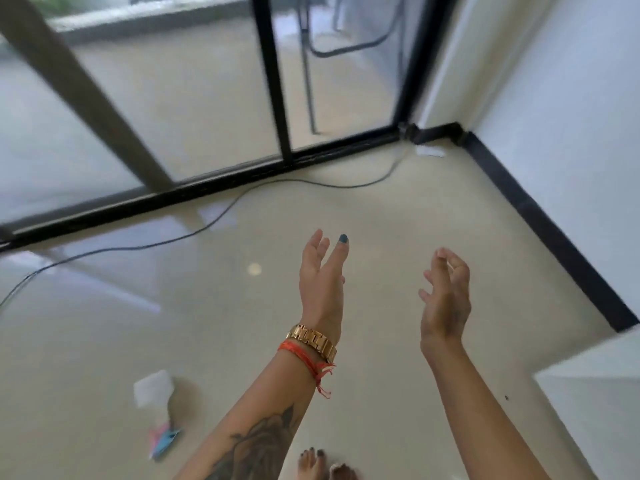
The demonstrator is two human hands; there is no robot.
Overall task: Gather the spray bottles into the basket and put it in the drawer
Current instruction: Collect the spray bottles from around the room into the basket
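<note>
Two bare hands are raised above a pale glossy floor (381, 209), apart from each other and holding nothing. Her left hand (322, 285), with a gold watch (313, 341) and an orange thread bracelet (304, 358) at the wrist, has its fingers straight and spread. Her right hand (446, 299) has loosely curled fingers around empty air. No spray bottle, basket or drawer shows anywhere, so which way they lie from the hands, and which hand is nearer, cannot be told. Beyond the hands, a black-framed sliding glass door (277, 98) closes off the floor, and a dark cable (221, 216) trails along in front of it. Left of the left forearm lies a blurred white scrap (154, 388) beside something pink and blue (162, 438). A white furniture corner (595, 379) sits right of the right forearm. Likely she must turn to find the bottles.
</note>
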